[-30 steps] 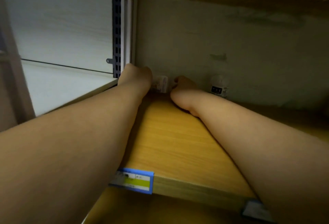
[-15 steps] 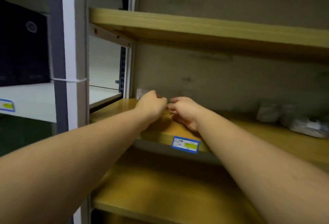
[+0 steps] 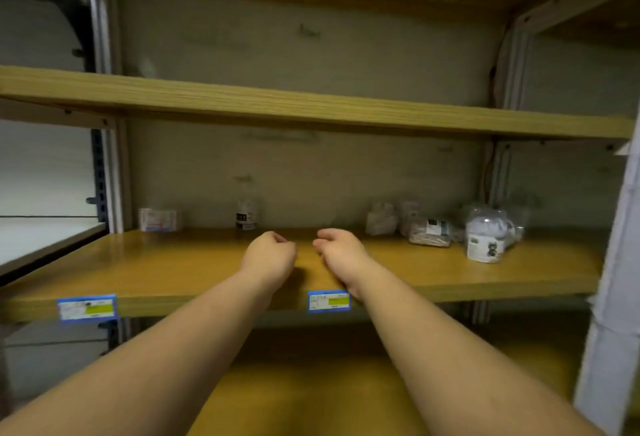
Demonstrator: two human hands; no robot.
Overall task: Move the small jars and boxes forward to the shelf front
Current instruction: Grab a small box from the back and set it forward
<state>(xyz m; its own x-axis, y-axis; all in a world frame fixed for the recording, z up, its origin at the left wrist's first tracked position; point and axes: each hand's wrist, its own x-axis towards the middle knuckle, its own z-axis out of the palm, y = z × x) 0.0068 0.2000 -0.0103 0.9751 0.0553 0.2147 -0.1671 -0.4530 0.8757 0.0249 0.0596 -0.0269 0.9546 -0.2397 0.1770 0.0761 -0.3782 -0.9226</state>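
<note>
A small white and pink box (image 3: 157,220) stands at the back left of the middle wooden shelf (image 3: 173,262), against the wall. A small clear bottle with a dark label (image 3: 246,217) stands at the back, right of the box. My left hand (image 3: 270,255) and my right hand (image 3: 341,255) hover side by side over the middle of the shelf, in front of the bottle and apart from it. Both hands show their backs, with fingers loosely curled, and I see nothing in them.
Several clear plastic bags with labelled goods (image 3: 485,234) lie at the back right of the shelf. Blue price tags (image 3: 329,301) sit on the shelf's front edge. Another shelf board (image 3: 311,109) runs above, a lower one (image 3: 311,394) below. White uprights (image 3: 609,297) frame the right side.
My hands have drawn back from the small box at the back left corner to the middle of the shelf. The box stays at the back. The view has pulled away.
</note>
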